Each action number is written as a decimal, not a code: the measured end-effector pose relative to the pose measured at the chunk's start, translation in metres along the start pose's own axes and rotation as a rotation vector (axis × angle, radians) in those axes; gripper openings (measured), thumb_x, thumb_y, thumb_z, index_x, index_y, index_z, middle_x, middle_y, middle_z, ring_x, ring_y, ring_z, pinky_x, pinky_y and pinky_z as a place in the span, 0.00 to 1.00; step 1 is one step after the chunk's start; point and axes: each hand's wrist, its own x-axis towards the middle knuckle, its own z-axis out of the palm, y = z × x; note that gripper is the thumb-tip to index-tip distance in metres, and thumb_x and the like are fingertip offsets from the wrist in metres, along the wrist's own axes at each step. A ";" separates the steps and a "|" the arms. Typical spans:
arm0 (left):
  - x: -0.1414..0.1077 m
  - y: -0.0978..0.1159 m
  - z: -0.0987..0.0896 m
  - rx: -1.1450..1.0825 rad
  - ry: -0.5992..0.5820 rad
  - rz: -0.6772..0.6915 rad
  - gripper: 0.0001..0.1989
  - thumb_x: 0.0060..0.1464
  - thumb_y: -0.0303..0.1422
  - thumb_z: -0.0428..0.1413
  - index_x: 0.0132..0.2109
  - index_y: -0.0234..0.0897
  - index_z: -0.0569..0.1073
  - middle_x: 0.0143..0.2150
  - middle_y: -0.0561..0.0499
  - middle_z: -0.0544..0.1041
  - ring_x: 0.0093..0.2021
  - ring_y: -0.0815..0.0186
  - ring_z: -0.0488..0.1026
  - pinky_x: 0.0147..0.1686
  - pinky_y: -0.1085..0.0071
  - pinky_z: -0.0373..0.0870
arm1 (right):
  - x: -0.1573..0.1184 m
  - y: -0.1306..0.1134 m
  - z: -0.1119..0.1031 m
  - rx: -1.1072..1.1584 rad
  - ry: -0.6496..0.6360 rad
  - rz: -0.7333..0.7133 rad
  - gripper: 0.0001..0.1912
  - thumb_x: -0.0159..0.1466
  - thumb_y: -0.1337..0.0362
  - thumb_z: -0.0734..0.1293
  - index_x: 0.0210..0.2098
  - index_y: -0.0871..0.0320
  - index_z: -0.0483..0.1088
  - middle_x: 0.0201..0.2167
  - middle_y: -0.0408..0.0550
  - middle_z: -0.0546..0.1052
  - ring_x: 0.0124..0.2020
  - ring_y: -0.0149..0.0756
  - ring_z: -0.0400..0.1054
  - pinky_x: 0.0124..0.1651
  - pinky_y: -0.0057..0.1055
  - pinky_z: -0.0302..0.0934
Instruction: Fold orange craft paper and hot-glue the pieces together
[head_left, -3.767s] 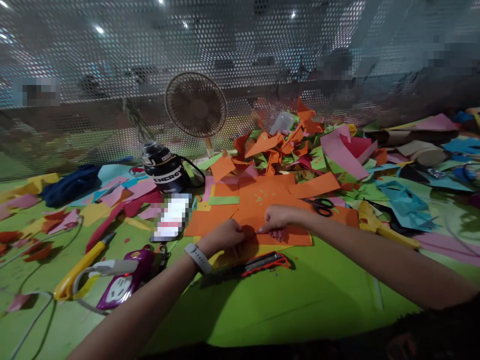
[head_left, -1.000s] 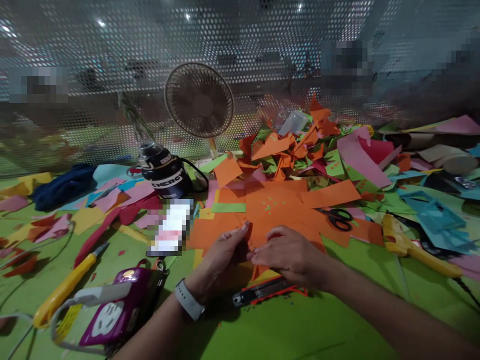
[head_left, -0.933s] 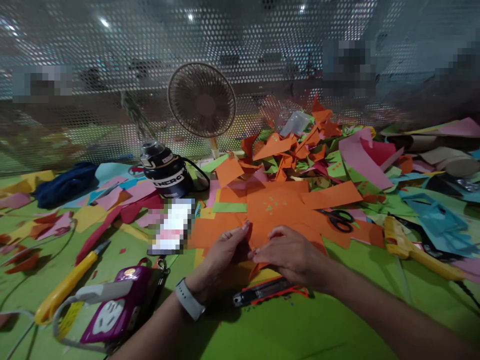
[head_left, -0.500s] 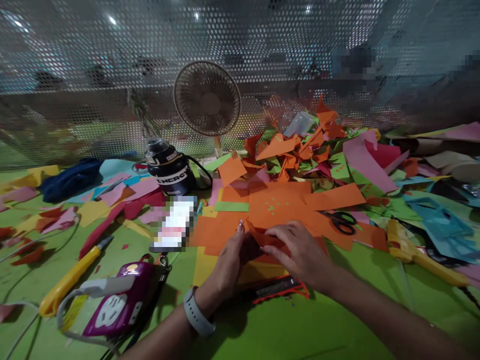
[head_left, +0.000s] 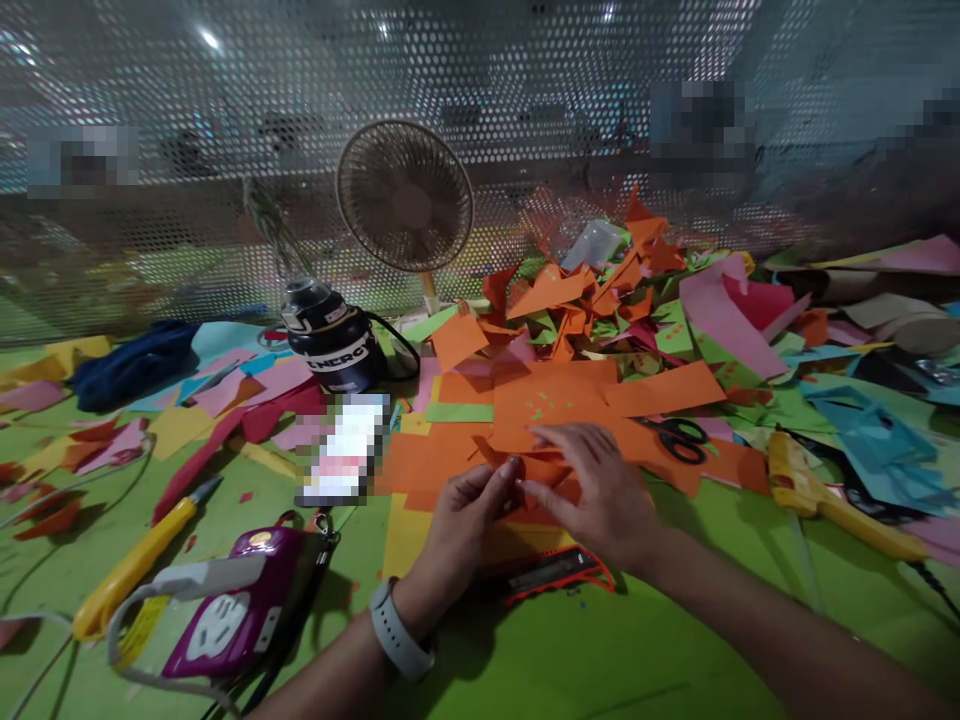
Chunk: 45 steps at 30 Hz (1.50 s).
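Left hand: the person's left hand, a pale watch on its wrist, pinches a folded orange paper between thumb and curled forefinger.
Right hand: the right hand is spread, thumb well apart from the fingers, around the right side of that paper; whether its fingertips press on it cannot be told.
Folded paper: between the two hands, above the near part of a flat orange sheet, with creased flaps standing up.
Under the hands: yellow paper shows at the near edge of the orange layers, and a box cutter lies just nearer, partly hidden on its left.
Right side: black scissors lie on orange strips; a yellow glue gun is farther right.
Left side: a phone, its screen blurred out, lies near a dark bottle; nearer are a purple power strip and a yellow-handled tool.
Far side: a round fan stands before a perforated screen, left of heaped paper scraps.
Table: green.
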 end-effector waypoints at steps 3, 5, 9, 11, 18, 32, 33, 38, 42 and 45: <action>0.000 0.000 0.001 -0.052 0.060 0.017 0.17 0.45 0.45 0.64 0.24 0.34 0.75 0.22 0.56 0.70 0.25 0.73 0.64 0.29 0.77 0.64 | 0.002 0.003 -0.001 0.095 0.154 0.143 0.22 0.63 0.57 0.67 0.54 0.57 0.61 0.49 0.56 0.71 0.53 0.45 0.63 0.55 0.45 0.59; 0.000 0.000 0.000 -0.099 0.090 0.024 0.17 0.44 0.45 0.65 0.25 0.35 0.76 0.23 0.56 0.72 0.26 0.73 0.66 0.31 0.76 0.66 | 0.003 0.005 -0.002 0.250 0.174 0.312 0.25 0.60 0.54 0.69 0.53 0.55 0.60 0.51 0.56 0.69 0.54 0.45 0.62 0.53 0.43 0.61; 0.001 -0.001 -0.001 -0.161 0.108 0.061 0.15 0.46 0.44 0.65 0.27 0.36 0.78 0.25 0.55 0.75 0.27 0.72 0.68 0.33 0.76 0.67 | 0.006 0.006 0.002 0.668 -0.005 0.607 0.26 0.54 0.50 0.72 0.45 0.57 0.65 0.43 0.53 0.73 0.44 0.42 0.69 0.44 0.39 0.66; 0.001 -0.001 -0.001 -0.177 0.098 0.074 0.14 0.46 0.43 0.64 0.27 0.36 0.78 0.25 0.55 0.76 0.28 0.72 0.69 0.34 0.76 0.68 | 0.006 0.005 0.005 0.859 -0.124 0.669 0.23 0.53 0.50 0.72 0.41 0.59 0.67 0.38 0.51 0.75 0.39 0.40 0.70 0.43 0.39 0.66; -0.001 0.001 0.003 -0.247 0.121 0.001 0.15 0.41 0.43 0.67 0.27 0.35 0.78 0.26 0.54 0.78 0.28 0.72 0.71 0.34 0.75 0.69 | 0.009 0.003 0.009 1.152 -0.118 0.796 0.22 0.48 0.55 0.77 0.37 0.59 0.71 0.36 0.48 0.78 0.39 0.38 0.72 0.48 0.39 0.65; 0.001 -0.005 -0.003 -0.162 0.180 -0.016 0.17 0.43 0.45 0.66 0.24 0.35 0.73 0.20 0.58 0.69 0.23 0.73 0.63 0.25 0.77 0.61 | 0.008 0.007 0.014 1.240 -0.074 0.869 0.21 0.44 0.54 0.78 0.31 0.60 0.75 0.27 0.44 0.78 0.28 0.31 0.70 0.36 0.30 0.65; 0.002 -0.004 -0.002 -0.159 0.189 -0.024 0.18 0.41 0.45 0.66 0.24 0.35 0.73 0.20 0.58 0.68 0.23 0.73 0.63 0.25 0.77 0.61 | 0.008 0.007 0.015 1.242 -0.072 0.863 0.21 0.43 0.53 0.78 0.31 0.60 0.75 0.27 0.44 0.78 0.28 0.31 0.70 0.36 0.30 0.65; 0.001 -0.001 0.000 -0.178 0.216 -0.034 0.18 0.39 0.44 0.68 0.24 0.35 0.73 0.20 0.60 0.66 0.21 0.75 0.61 0.24 0.78 0.61 | 0.009 0.009 0.014 1.168 -0.089 0.873 0.21 0.47 0.48 0.75 0.24 0.61 0.73 0.20 0.43 0.76 0.23 0.29 0.69 0.33 0.29 0.62; 0.000 0.000 -0.001 -0.201 0.225 -0.038 0.16 0.39 0.43 0.68 0.26 0.35 0.74 0.21 0.60 0.67 0.22 0.75 0.61 0.25 0.78 0.63 | 0.011 0.007 0.010 1.118 -0.073 0.888 0.21 0.49 0.47 0.73 0.20 0.60 0.72 0.18 0.43 0.75 0.22 0.29 0.68 0.31 0.28 0.60; 0.000 -0.001 -0.001 -0.192 0.215 -0.043 0.16 0.39 0.43 0.68 0.28 0.35 0.75 0.23 0.59 0.69 0.23 0.74 0.62 0.25 0.78 0.64 | 0.010 0.007 0.011 1.123 -0.070 0.873 0.21 0.53 0.47 0.71 0.19 0.60 0.72 0.18 0.43 0.74 0.22 0.31 0.69 0.32 0.29 0.61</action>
